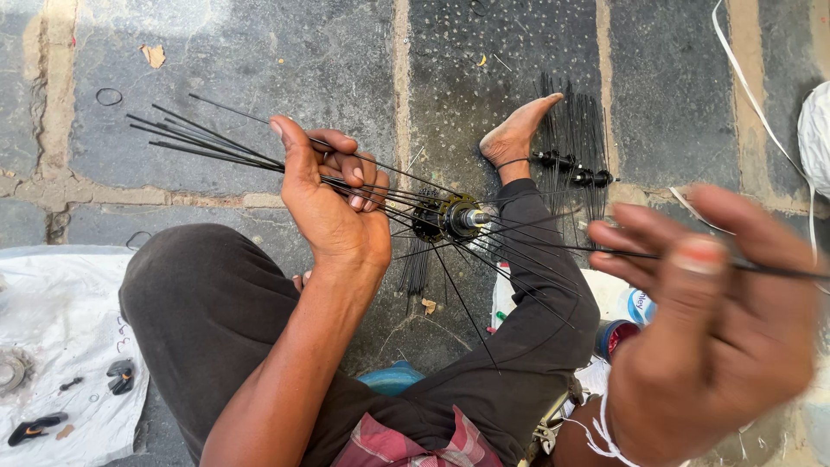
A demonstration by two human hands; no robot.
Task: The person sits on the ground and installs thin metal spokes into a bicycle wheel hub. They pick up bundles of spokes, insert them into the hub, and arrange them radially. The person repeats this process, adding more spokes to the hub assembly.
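Observation:
My left hand (333,203) grips a bundle of thin black spokes (203,138) that fan out to the left from a black wheel hub (451,218). The hub hangs between my knees with more spokes sticking out to the right and downward. My right hand (709,320), blurred and close to the camera, pinches a single black spoke (553,245) that runs back to the hub. My bare foot (517,134) rests on the stone beyond the hub.
Loose black spokes (571,138) and two more hubs (577,170) lie on the grey stone paving (259,60) by my foot. A white cloth (60,346) at the left carries small black parts and a sprocket. A blue tub (393,378) and a small can (616,335) sit near my legs.

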